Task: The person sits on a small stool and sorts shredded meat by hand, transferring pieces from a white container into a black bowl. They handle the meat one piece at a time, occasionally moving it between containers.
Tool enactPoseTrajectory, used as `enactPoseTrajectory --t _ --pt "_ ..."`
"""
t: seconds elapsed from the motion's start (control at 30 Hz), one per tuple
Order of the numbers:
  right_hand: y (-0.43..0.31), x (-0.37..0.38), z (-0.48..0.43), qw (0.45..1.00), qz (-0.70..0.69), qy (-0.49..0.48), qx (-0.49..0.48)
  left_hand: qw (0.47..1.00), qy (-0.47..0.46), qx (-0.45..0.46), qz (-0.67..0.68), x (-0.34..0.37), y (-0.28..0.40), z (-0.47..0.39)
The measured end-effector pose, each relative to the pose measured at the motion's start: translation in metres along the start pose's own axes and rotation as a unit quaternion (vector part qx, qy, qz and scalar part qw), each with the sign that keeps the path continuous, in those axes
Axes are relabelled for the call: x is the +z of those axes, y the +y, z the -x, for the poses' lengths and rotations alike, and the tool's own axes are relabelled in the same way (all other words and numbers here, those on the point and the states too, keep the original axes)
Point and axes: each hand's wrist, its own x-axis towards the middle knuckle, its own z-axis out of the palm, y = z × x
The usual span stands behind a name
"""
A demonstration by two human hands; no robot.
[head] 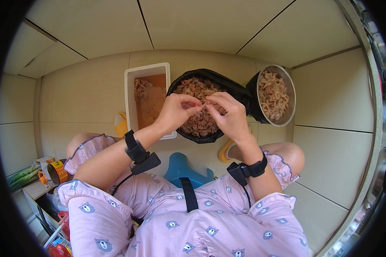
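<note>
Over a container lined with a black plastic bag (pixel 202 139), my two hands meet at the fingertips. A small shrimp (pixel 203 105), partly hidden by the fingers, is pinched between my left hand (pixel 177 109) and my right hand (pixel 229 114). Below them the bag holds a heap of shrimp shells and heads (pixel 199 123). To the left stands a white rectangular tub (pixel 127 96) of cloudy orange liquid, with unpeeled shrimp (pixel 142 88) at its far end. On the right, a round metal bowl (pixel 293 96) contains many peeled shrimp (pixel 272 96).
Tiled cabinet walls (pixel 193 25) enclose the floor ahead and on the right. A blue plastic stool (pixel 177 165) is between my legs. Yellow slippers (pixel 224 152) are on my feet. At lower left, green onions (pixel 24 176) lie beside a labelled jar (pixel 56 172) on a shelf.
</note>
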Motion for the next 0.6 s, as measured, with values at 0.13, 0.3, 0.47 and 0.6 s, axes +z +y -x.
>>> enactPoseTrajectory --t 0.13,0.3,0.47,0.6 --pt "-0.004 0.002 0.002 0.998 0.022 -0.046 0.043 0.999 -0.007 0.048 -0.006 0.003 0.001 0.001" --pt "-0.003 0.002 0.003 0.993 0.019 -0.075 0.087 0.998 -0.008 0.06 -0.021 0.004 0.0 0.002" --pt "-0.002 0.002 0.002 0.996 0.007 -0.021 0.089 0.997 0.0 0.065 -0.036 0.002 0.0 0.001" --pt "0.006 -0.001 0.005 0.993 -0.005 0.034 0.112 0.999 -0.013 0.024 -0.018 0.001 -0.003 0.001"
